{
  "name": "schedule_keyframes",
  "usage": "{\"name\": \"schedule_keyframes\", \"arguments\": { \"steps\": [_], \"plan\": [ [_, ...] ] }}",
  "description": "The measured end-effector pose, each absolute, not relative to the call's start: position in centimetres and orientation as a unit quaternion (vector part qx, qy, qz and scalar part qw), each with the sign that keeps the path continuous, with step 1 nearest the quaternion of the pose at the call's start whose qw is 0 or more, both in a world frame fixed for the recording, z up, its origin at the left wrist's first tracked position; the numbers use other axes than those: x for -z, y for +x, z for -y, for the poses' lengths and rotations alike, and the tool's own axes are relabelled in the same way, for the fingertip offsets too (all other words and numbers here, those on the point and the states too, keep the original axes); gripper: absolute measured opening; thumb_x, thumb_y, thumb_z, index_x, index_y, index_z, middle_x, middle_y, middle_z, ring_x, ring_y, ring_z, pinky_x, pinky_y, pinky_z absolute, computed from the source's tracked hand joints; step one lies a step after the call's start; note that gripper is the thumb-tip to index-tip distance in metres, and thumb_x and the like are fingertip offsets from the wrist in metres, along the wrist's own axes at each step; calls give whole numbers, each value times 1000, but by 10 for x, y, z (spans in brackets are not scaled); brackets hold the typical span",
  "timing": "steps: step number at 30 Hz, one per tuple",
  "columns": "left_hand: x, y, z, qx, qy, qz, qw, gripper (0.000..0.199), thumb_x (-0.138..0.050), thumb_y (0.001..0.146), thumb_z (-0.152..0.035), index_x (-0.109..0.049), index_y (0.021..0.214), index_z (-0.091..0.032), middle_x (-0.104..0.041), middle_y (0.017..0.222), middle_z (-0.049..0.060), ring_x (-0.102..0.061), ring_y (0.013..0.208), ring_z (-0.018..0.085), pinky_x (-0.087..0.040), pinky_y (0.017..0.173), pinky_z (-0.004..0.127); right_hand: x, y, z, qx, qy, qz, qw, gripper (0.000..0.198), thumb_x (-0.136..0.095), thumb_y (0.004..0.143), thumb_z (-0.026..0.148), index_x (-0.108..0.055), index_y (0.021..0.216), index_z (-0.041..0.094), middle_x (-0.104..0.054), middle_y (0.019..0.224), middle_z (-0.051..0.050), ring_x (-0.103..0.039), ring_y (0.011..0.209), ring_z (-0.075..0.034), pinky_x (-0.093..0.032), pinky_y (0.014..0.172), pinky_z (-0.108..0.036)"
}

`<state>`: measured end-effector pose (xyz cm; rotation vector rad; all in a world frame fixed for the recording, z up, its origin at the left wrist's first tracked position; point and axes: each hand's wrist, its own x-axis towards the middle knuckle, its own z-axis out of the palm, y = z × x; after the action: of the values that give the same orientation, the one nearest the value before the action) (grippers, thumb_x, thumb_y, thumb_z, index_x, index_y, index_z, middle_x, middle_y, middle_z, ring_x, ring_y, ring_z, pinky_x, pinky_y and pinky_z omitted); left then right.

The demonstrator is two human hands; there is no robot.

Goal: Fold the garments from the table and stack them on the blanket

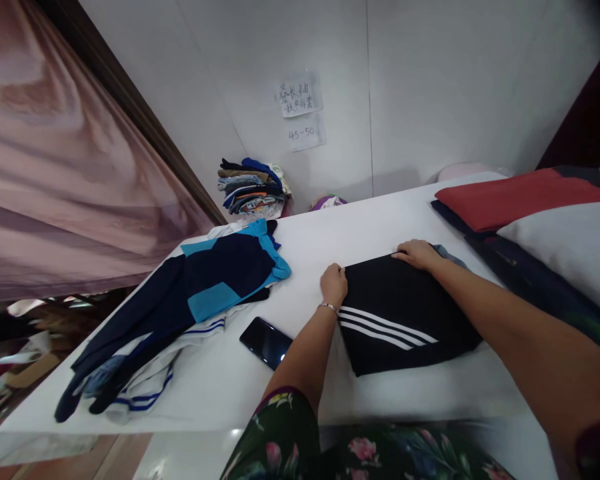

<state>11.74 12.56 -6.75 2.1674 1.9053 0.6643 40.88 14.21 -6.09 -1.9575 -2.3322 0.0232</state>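
"What do you have at the hands?"

"From my remote seat, I see the left hand pinched on the far left corner of a folded black garment. It lies on the white counter, right of centre, with three white stripes slanting across its near part."

"And the right hand?"

"That right hand rests on the far edge, fingers bent over it — whether they actually grip the cloth, I can't tell from up here."

"Anything around them?"

"Just left of the left forearm, I have a dark phone lying flat. Farther left, a navy and light-blue garment lies over a white garment with blue stripes. On the right I see a red garment and a pale grey one — and far off by the wall, a stack of folded clothes."
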Motion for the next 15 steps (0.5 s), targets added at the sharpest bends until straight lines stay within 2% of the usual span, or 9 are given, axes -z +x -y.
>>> {"name": "schedule_keyframes", "arguments": {
  "steps": [4, 9, 13, 15],
  "plan": [
    [68, 117, -127, -214, 728, -645, 89, 18, -45, 96, -30, -60, 90, -22, -69, 94, 5, -62, 87, 19, -41, 76, 29, 60, 406, -136, 17, -660, 748, 73, 52, -36, 91, 56, -67, 116, 22, -64, 122, -13, -55, 115, -31, -41, 96, -47],
    [68, 117, -127, -221, 721, -649, 101, 18, -46, 96, -32, -61, 90, -23, -69, 94, 5, -62, 89, 19, -41, 77, 29, 61, 403, -106, 47, -642, 755, 122, 55, -32, 94, 50, -50, 139, 23, -43, 149, -11, -32, 139, -30, -22, 112, -55],
    [68, 119, -125, -227, 715, -649, 127, 18, -47, 95, -32, -62, 90, -23, -69, 97, 6, -62, 94, 20, -42, 82, 30, 67, 407, -81, -43, -635, 767, 80, 58, -34, 92, 54, -47, 141, 26, -41, 151, -9, -33, 141, -31, -26, 111, -58],
    [65, 119, -126, -227, 714, -647, 139, 19, -47, 95, -31, -64, 92, -22, -70, 100, 7, -62, 97, 20, -42, 84, 30, 63, 408, -73, -69, -653, 748, 94, 58, -35, 92, 53, -50, 140, 24, -40, 151, -9, -33, 141, -30, -29, 111, -55]
  ]
}}
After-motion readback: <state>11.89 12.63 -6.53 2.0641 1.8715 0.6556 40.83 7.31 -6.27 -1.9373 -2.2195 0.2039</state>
